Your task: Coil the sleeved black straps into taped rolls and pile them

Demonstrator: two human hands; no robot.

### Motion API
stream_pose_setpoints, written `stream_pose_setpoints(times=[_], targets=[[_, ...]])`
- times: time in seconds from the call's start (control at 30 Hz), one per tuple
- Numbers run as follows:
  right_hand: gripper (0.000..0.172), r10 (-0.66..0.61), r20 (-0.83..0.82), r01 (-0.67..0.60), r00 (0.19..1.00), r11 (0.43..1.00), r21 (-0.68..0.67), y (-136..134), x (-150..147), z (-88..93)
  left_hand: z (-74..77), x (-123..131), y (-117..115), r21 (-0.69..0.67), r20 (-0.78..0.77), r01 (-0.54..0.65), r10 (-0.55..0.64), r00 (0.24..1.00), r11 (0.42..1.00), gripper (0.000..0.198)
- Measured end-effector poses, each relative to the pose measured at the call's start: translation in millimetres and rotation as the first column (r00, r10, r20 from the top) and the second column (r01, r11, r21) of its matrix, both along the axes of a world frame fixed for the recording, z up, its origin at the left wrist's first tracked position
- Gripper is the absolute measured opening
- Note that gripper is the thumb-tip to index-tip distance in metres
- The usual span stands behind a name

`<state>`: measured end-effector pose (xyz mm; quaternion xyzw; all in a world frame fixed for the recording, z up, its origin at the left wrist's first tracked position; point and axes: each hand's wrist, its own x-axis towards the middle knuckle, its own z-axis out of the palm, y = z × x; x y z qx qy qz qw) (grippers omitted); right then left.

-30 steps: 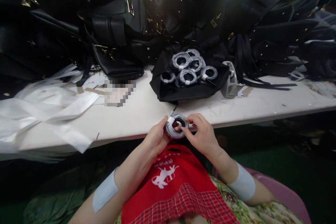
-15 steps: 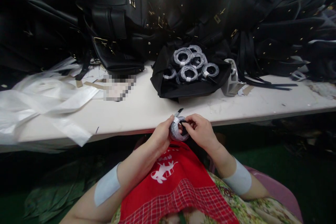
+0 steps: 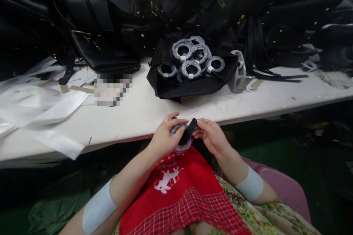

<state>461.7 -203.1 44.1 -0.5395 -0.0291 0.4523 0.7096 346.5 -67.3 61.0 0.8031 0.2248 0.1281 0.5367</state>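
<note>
Just past the table's front edge, my left hand [image 3: 168,134] is closed around a coiled strap [image 3: 184,146] wrapped in clear plastic. Its fingers lie over the top of the ring. My right hand [image 3: 211,134] pinches the black strap end [image 3: 191,127], which stands up out of the coil's middle. Beyond my hands, a black fabric bag [image 3: 190,91] lies open on the table, holding several similar wrapped coils [image 3: 191,69] with white bands.
White ribbon strips [image 3: 55,112] sprawl over the left of the white table [image 3: 132,117]. A grey tape dispenser [image 3: 239,73] stands right of the bag. Black leather bags [image 3: 91,14] with gold buckles are heaped along the back, and black straps [image 3: 281,77] trail at right.
My left hand has shifted over the top of the coil. My right hand has drawn a black strap end up out of its middle. The view has moved slightly.
</note>
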Motion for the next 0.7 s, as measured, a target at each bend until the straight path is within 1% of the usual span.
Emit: stream_pose_setpoints(times=[0.1,0.17,0.33,0.4,0.47,0.53,0.63,0.7], targets=[[0.025,0.054,-0.079,-0.055,0.995,0.998,-0.020,-1.7,1.5,-0.2,3.2,4.7,-2.1,-0.017,-0.034,0.089,-0.090,0.995,0.996,0.018],[0.023,0.075,-0.135,-0.080,0.988,0.996,-0.033,-3.0,3.1,-1.0,3.7,7.4,-3.8,-0.040,-0.021,0.114,-0.115,0.993,0.993,0.015],[0.018,0.094,-0.230,-0.107,0.969,0.993,-0.044,-5.9,6.7,-3.0,1.0,11.4,-3.6,-0.153,-0.009,0.100,-0.103,0.995,0.983,0.013],[0.017,0.102,-0.271,-0.117,0.957,0.992,-0.039,-7.2,7.9,-4.8,2.0,12.0,-4.4,-0.160,-0.013,0.083,-0.086,0.996,0.984,0.012],[0.016,0.125,-0.313,-0.139,0.942,0.990,-0.024,-8.7,9.2,-7.9,6.3,12.1,-7.4,-0.081,-0.005,0.068,-0.069,0.998,0.994,0.010],[0.017,0.162,-0.332,-0.168,0.929,0.986,0.012,-10.1,10.5,-11.2,13.3,11.9,-12.4,0.048,0.005,0.071,-0.072,0.997,0.996,0.007],[0.023,0.209,-0.305,-0.198,0.929,0.978,0.065,-10.7,12.6,-13.2,24.2,11.8,-20.2,0.219,0.005,0.085,-0.088,0.996,0.972,0.006],[0.028,0.224,-0.278,-0.211,0.934,0.975,0.074,-10.0,14.0,-11.7,28.7,12.7,-23.4,0.289,0.001,0.086,-0.090,0.996,0.954,0.006]])
